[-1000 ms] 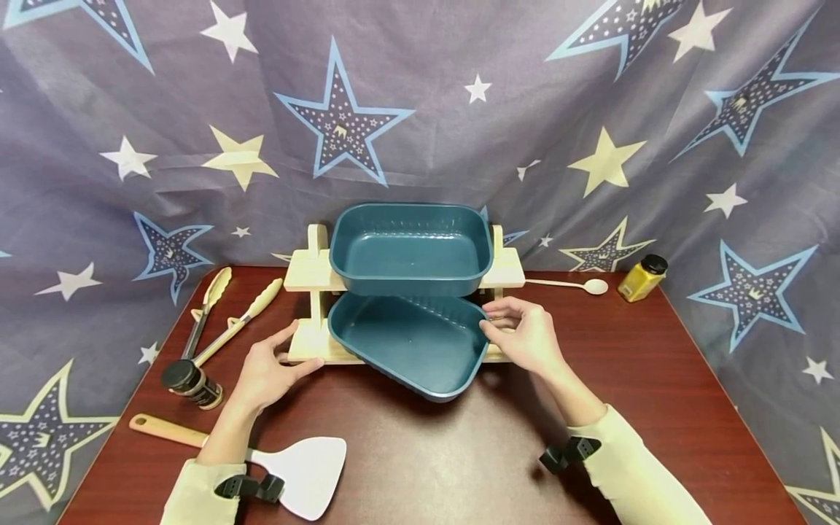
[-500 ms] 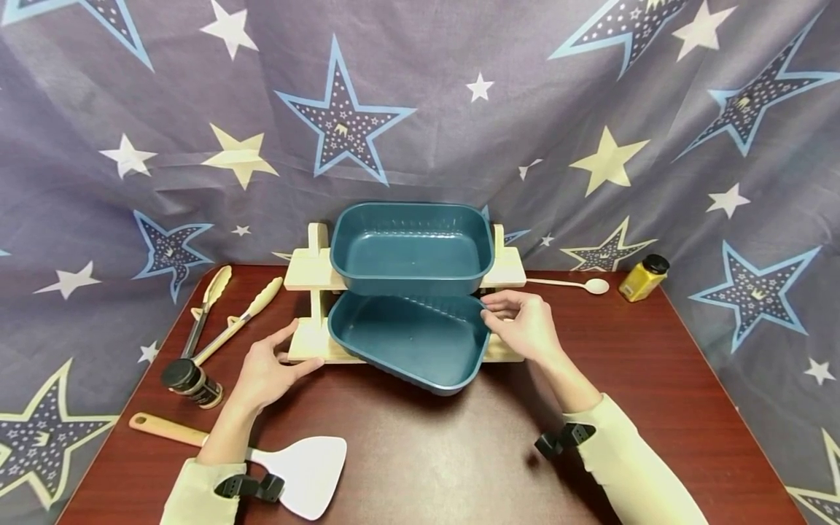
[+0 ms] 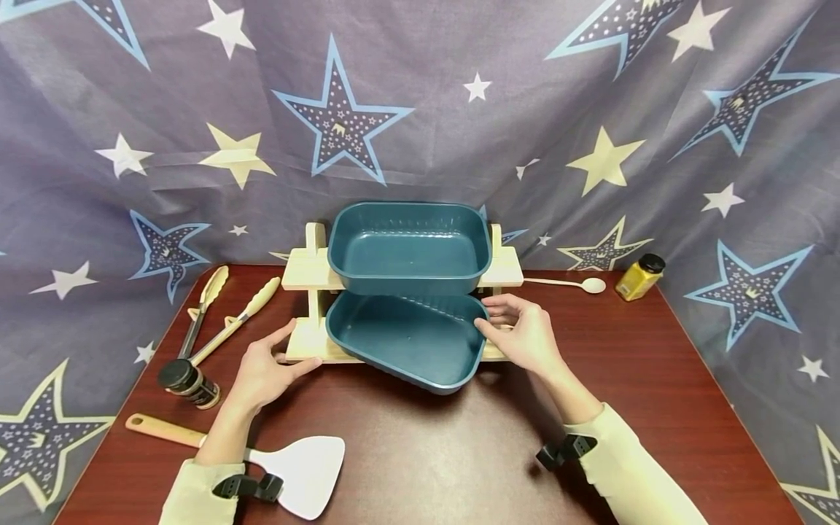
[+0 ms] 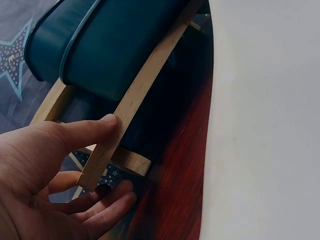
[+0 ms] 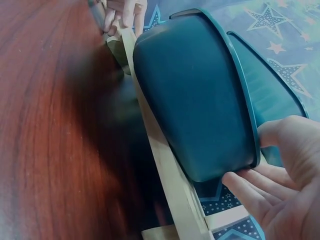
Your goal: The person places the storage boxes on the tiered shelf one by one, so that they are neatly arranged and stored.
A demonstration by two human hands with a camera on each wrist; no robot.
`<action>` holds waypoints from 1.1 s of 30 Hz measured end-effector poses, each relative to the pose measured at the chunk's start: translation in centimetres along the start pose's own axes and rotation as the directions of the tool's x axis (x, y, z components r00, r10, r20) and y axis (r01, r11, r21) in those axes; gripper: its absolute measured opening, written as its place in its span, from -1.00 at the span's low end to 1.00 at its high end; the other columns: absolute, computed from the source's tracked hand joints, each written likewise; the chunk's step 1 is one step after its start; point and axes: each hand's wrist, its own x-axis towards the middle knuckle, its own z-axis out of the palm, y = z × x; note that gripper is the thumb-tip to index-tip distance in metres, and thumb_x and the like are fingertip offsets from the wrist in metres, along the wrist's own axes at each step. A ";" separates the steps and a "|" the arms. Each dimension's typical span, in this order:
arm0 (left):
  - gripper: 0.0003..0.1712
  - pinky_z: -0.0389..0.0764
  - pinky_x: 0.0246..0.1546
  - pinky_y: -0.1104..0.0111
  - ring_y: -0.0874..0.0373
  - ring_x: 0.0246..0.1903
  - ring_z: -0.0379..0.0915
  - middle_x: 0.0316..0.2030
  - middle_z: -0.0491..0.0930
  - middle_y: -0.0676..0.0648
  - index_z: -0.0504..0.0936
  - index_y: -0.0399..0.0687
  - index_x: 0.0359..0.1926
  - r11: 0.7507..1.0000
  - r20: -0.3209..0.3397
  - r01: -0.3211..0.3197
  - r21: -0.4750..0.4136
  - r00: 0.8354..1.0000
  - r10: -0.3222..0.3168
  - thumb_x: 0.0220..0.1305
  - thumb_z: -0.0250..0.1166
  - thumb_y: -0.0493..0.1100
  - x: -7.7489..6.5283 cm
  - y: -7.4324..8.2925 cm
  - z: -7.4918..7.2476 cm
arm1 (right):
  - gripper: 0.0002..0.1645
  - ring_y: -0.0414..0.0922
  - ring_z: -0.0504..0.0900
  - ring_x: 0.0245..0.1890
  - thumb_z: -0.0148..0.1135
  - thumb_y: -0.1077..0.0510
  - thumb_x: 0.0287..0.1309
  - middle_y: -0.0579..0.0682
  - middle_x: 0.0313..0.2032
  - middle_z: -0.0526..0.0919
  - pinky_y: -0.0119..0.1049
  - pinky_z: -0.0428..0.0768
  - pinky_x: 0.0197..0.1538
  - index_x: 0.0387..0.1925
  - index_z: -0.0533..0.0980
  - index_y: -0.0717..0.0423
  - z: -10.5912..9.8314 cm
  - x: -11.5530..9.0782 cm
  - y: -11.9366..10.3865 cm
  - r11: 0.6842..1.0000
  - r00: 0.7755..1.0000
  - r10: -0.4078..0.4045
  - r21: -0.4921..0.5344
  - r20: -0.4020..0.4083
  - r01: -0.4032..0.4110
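A two-tier pale wooden rack (image 3: 306, 271) stands at the table's back. On its upper tier sits a dark teal rectangular bin (image 3: 410, 284). A matching lower bin (image 3: 407, 346) rests askew on the bottom tier, its right front corner jutting past the board. My right hand (image 3: 528, 337) holds that bin's right end, thumb at the rim and fingers against the side in the right wrist view. At the rack's lower left end, my left hand (image 3: 262, 372) grips the board (image 4: 132, 107), thumb on one face and fingers around the other.
To the left lie tongs (image 3: 216, 339), a black-capped spice jar (image 3: 190, 383) and a white spatula (image 3: 308, 474), partly under the left forearm. A small spoon (image 3: 590, 285) and a yellow jar (image 3: 639, 278) are at the back right. A star-patterned cloth (image 3: 426, 146) hangs behind.
The lower bin's jutting right front corner has moved slightly back toward the rack, with my right hand on it. My left hand has kept its place on the rack.
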 end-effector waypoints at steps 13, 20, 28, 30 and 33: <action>0.15 0.54 -0.28 0.46 -0.01 -0.04 0.76 0.39 0.49 -0.43 0.22 -0.11 0.66 1.000 -0.002 -0.009 0.009 1.000 0.009 0.21 0.62 0.11 -0.1 0.0 0.1 | -0.71 0.11 0.87 -0.15 0.44 0.37 0.19 0.24 -0.16 0.86 -0.09 0.78 0.01 -0.03 0.75 0.25 0.3 0.7 0.1 0.999 1.000 0.007 0.044 -0.010 -0.006; 0.15 0.53 -0.31 0.45 0.08 -0.12 0.76 0.34 0.54 -0.42 0.23 -0.10 0.66 1.000 -0.005 -0.009 -0.005 1.000 0.009 0.20 0.63 0.10 -0.1 -0.1 0.1 | -0.70 0.11 0.88 -0.14 0.44 0.36 0.20 0.22 -0.16 0.87 -0.09 0.77 0.01 -0.01 0.77 0.22 0.2 1.2 -0.2 0.999 1.000 0.024 0.026 -0.014 -0.023; 0.17 0.57 -0.25 0.49 -0.14 0.09 0.75 0.43 0.45 -0.42 0.20 -0.09 0.67 1.000 0.007 0.005 -0.009 1.000 -0.005 0.21 0.61 0.14 -0.1 0.1 0.1 | -0.69 0.10 0.88 -0.13 0.46 0.31 0.24 0.21 -0.14 0.86 -0.13 0.77 -0.01 0.03 0.78 0.19 0.2 1.3 -0.1 0.999 0.999 0.045 0.027 -0.024 -0.044; 0.17 0.56 -0.26 0.48 -0.13 0.07 0.75 0.42 0.46 -0.42 0.19 -0.09 0.67 1.000 0.009 0.008 -0.010 1.000 -0.008 0.21 0.61 0.14 -0.1 0.0 0.1 | -0.69 0.09 0.88 -0.12 0.48 0.29 0.24 0.21 -0.12 0.86 -0.19 0.77 -0.01 0.03 0.77 0.19 0.2 1.1 -0.1 0.998 0.998 0.051 0.039 -0.025 -0.050; 0.17 0.56 -0.28 0.46 -0.05 0.00 0.76 0.40 0.48 -0.42 0.19 -0.08 0.67 1.000 0.009 0.011 -0.010 1.000 -0.010 0.21 0.61 0.14 -0.1 0.0 0.1 | -0.68 0.09 0.88 -0.11 0.49 0.28 0.24 0.22 -0.10 0.86 -0.30 0.77 -0.05 0.03 0.76 0.22 0.0 0.7 -0.2 0.997 0.998 0.051 0.053 -0.027 -0.050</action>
